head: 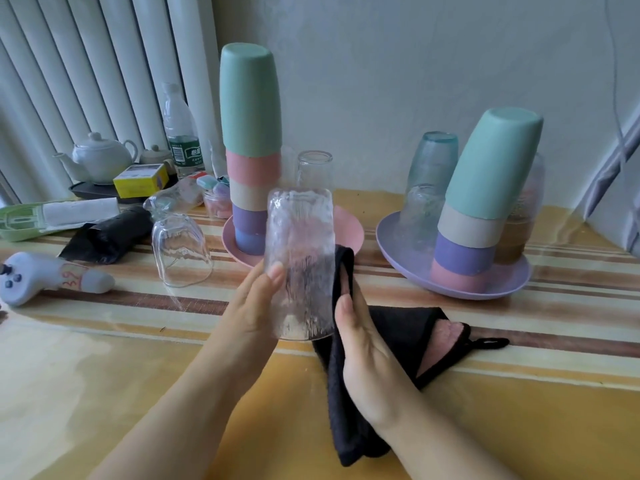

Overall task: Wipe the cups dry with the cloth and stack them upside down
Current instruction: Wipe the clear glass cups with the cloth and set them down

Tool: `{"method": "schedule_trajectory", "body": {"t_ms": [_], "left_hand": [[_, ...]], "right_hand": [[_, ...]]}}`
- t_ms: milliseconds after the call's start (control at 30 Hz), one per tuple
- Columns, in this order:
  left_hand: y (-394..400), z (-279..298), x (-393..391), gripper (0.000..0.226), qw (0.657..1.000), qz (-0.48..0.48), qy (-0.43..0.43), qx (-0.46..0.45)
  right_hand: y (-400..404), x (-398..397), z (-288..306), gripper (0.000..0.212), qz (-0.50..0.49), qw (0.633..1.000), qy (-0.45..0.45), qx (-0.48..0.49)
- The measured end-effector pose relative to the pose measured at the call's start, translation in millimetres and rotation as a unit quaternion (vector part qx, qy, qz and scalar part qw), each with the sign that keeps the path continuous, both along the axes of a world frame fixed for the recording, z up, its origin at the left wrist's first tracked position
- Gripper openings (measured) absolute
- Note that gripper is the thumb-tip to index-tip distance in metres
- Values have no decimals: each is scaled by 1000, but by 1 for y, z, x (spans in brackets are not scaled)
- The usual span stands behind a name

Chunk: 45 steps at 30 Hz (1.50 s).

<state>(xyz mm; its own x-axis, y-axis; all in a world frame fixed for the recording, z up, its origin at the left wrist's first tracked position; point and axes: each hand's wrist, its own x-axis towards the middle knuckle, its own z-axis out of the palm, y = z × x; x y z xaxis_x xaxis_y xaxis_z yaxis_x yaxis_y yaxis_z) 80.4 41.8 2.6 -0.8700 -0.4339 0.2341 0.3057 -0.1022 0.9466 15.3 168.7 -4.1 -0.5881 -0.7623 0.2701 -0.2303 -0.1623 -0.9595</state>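
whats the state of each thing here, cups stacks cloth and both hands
textured glass: upside down, held off the table
left hand: holds the glass
right hand: presses the cloth to the glass
black cloth: draped under the right hand, partly on the table
stack on pink plate: upside down, upright
stack on purple plate: upside down, leaning
clear glass: upside down on the table
water bottle: upright
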Motion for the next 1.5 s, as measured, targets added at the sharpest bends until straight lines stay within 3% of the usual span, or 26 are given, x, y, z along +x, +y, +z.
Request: {"method": "schedule_trajectory", "body": {"t_ms": [100,233,367,467,600,667,733,800,867,967,1100,1167,1300,1500], "left_hand": [[4,1,-1,33,996,72,-3,-56],[8,1,-4,38,992,126,-9,25],[11,4,2,21,996,83,-32,-19],[11,3,4,39,996,49,-36,-67],[14,2,3,46,992,-24,-63,-105],[17,-1,3,56,989,-69,-73,-110],[19,-2,3,58,990,-93,-64,-82],[21,-2,2,54,994,-95,-43,-41],[19,-2,2,48,996,-89,-22,1],[9,-2,2,57,997,-69,-3,45],[4,-6,-3,94,999,-33,8,31],[5,-9,-6,86,999,33,9,20],[12,-6,-5,28,993,110,5,-43],[16,-2,0,40,994,45,-29,-97]], "right_hand": [[2,-3,-1,50,-19,1000,-7,-24],[4,-3,-1,38,-38,999,23,-20],[-1,3,-10,48,-36,995,90,-7],[-2,3,-8,51,-44,994,97,-9],[6,-7,6,44,-101,994,39,-27],[11,-20,7,58,-136,990,-18,-19],[14,-26,7,70,-131,987,-90,-17],[14,-21,8,68,-101,981,-160,-31],[12,-15,5,66,-63,982,-175,-21],[4,-6,-1,66,-6,993,-121,5],[1,-4,-4,68,-27,998,-61,-14],[4,-7,-2,59,-50,997,-51,-34],[7,-9,1,39,-67,997,-19,-44],[-1,0,-8,49,-53,995,80,-28]]}}
